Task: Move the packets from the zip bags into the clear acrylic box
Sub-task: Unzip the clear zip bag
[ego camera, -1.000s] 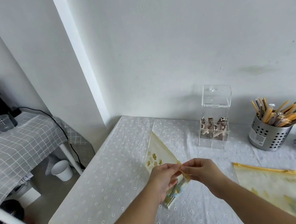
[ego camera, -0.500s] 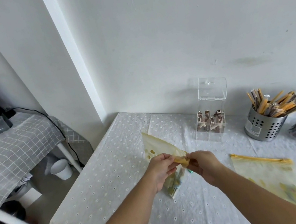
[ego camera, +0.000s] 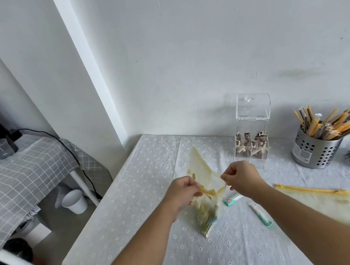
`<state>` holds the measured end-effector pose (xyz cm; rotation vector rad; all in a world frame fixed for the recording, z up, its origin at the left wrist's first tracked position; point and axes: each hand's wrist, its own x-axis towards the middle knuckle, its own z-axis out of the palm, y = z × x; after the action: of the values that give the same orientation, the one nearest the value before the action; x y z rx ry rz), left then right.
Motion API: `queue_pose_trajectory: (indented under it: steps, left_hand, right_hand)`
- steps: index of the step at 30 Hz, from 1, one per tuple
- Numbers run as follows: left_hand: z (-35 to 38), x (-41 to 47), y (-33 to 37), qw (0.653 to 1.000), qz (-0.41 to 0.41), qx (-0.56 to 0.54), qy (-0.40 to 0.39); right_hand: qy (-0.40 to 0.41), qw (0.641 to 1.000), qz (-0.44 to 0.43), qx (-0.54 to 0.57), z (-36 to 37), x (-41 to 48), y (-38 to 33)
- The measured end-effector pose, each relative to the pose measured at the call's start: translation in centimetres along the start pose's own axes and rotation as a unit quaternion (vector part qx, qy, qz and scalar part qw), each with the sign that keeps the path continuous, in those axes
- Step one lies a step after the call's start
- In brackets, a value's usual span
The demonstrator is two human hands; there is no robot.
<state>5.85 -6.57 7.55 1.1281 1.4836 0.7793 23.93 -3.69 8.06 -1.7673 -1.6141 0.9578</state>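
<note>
My left hand (ego camera: pixel 184 191) is closed in a pinch on the left lip of a translucent yellow-tinted plastic zip bag (ego camera: pixel 201 173), centre frame. My right hand (ego camera: pixel 240 175) is likewise pinched shut on the right lip. The mouth is pulled apart between the two hands. The bag hangs above the white dotted tablecloth of the table (ego camera: pixel 135 206); its lower end holds a blurred cluster of packets (ego camera: pixel 206 219).

Two loose white-and-green packets lie on the table just below my right hand: one (ego camera: pixel 233 199) close under the wrist, the other (ego camera: pixel 261 213) lower and to the right.

A second flat zip bag with a yellow zipper strip (ego camera: pixel 320 199) lies at lower right, partly under my right forearm.

The tall clear acrylic box (ego camera: pixel 252 130) stands upright right of centre, near the wall, lid raised, brown packets in its base.

A perforated steel cup of stick sachets (ego camera: pixel 315 152) stands at the right edge.
</note>
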Motion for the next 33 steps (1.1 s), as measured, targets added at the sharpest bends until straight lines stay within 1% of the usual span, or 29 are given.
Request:
queue_pose_trajectory:
  steps: [2,4,7,9,11,13,15,18,20,21,24,26,29,33]
  left_hand:
    - [-1.1,0.0,0.3,1.0,-0.017,0.015,-0.004]
    - [-1.4,0.1,0.5,0.998,-0.024,0.061,-0.021]
    - [-0.4,0.1,0.8,0.992,-0.003,0.123,-0.018]
    - [0.5,0.2,0.8,0.989,0.031,0.143,0.021]
    - [1.0,0.3,0.9,0.986,0.066,0.137,0.068]
    - [1.2,0.3,1.1,0.982,0.093,0.135,0.091]
    - [1.2,0.4,1.1,0.98,0.1,0.135,0.102]
    - [0.5,0.5,0.9,0.98,0.086,0.118,0.137]
    - [-0.2,0.7,0.7,0.979,0.081,0.1,0.158]
    - [-0.5,0.6,0.6,0.98,0.082,0.098,0.155]
    - [-0.3,0.1,0.8,0.983,0.097,0.122,0.101]
    - [0.4,-0.3,0.9,0.982,0.108,0.134,0.077]
    - [1.1,-0.6,0.8,0.982,0.114,0.143,0.054]
    - [1.0,-0.8,0.4,0.982,0.112,0.146,0.04]
  right_hand:
    - [-0.001,1.0,0.011,0.013,-0.4,-0.1,0.5]
    - [-0.016,0.999,0.009,0.031,-0.4,-0.4,0.6]
    - [-0.032,0.998,-0.012,0.046,0.4,-1.1,0.1]
    - [-0.038,0.998,-0.022,0.053,0.7,-1.4,-0.3]
    - [-0.042,0.997,-0.023,0.065,0.7,-1.6,-0.5]
    - [-0.04,0.997,-0.021,0.069,0.7,-1.8,-0.6]
    - [-0.028,0.997,-0.016,0.067,0.7,-1.9,-0.5]
    - [0.019,0.999,0.002,0.047,0.0,-1.6,0.1]
    - [0.036,0.998,0.018,0.038,-0.7,-1.3,0.7]
    - [0.032,0.999,0.025,0.036,-1.0,-1.3,1.0]
    - [-0.003,1.0,0.02,0.021,-0.8,-1.6,0.9]
    - [-0.01,1.0,-0.013,0.013,-0.2,-1.7,0.1]
    - [0.005,0.998,-0.058,-0.003,0.3,-1.1,-1.3]
    - [-0.009,0.998,-0.048,-0.026,0.3,-0.3,-1.9]
